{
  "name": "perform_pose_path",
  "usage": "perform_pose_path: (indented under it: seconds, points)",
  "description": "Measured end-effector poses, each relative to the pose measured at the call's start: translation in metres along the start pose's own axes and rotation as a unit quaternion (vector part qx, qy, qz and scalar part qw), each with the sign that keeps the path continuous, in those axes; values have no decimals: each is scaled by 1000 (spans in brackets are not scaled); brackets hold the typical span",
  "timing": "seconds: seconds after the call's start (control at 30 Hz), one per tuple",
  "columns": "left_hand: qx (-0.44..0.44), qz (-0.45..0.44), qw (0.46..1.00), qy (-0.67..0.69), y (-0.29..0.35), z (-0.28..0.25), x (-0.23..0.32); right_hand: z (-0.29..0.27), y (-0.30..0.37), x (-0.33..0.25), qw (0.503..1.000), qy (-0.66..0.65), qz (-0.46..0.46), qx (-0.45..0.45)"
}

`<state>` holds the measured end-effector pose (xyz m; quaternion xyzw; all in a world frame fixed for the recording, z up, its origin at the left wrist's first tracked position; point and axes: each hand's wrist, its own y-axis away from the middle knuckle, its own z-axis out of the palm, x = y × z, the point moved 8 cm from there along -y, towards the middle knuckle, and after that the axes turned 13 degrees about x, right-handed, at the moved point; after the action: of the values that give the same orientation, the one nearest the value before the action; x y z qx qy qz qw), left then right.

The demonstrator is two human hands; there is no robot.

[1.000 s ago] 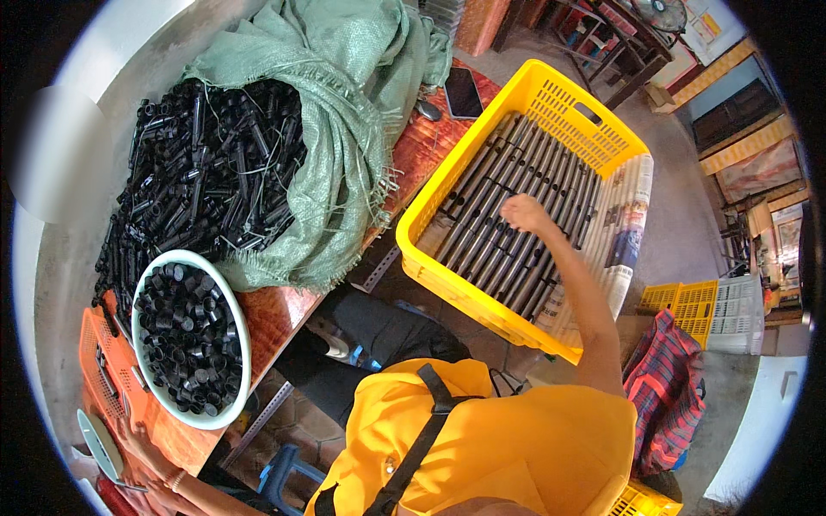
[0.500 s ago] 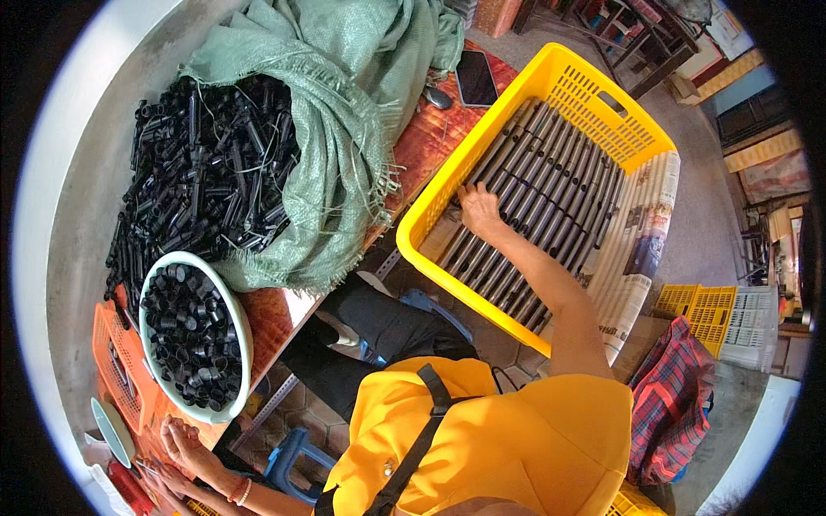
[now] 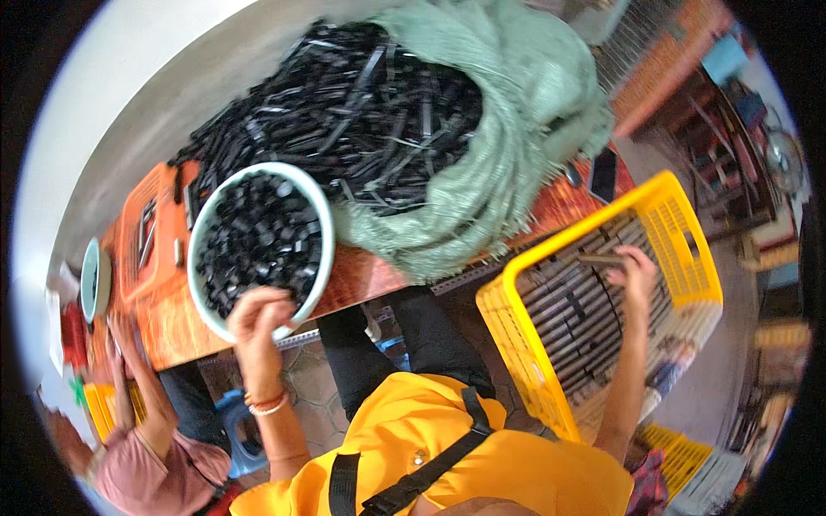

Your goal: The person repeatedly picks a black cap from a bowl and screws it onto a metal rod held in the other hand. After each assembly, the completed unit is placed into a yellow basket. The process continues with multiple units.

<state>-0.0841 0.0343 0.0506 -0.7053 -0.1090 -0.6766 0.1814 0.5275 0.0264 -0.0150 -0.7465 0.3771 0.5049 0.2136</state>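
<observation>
Left hand (image 3: pixel 261 314), grasp unclear, at bowl (image 3: pixel 326 232); right hand (image 3: pixel 635 273) pinching tube (image 3: pixel 599 259) over crate (image 3: pixel 520 348) of tubes (image 3: pixel 551 299) rowed seemingly for compactness.

Daylight-bright overall, source out of view. White wall (image 3: pixel 129 95) at upper left nearly blown out; pale glare on the glossy tabletop (image 3: pixel 366 279), dim underneath. Motion blur smears the black plastic parts (image 3: pixel 344 112), black caps (image 3: pixel 258 241), left hand (image 3: pixel 258 316) and right hand (image 3: pixel 635 273). Fisheye bends edges; black vignette, bluish fringe at rim.
</observation>
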Motion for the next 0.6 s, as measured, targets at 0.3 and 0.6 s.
perform_pose_path:
  seconds: [0.3, 0.6]
  points:
    - [-288, 245, 921, -90, 70, 141, 38, 96, 154, -154, 920, -89, -181, -335]
    - [-129, 107, 984, -68, 66, 103, -38, 249, 271, -169, 793, -46, -113, -597]
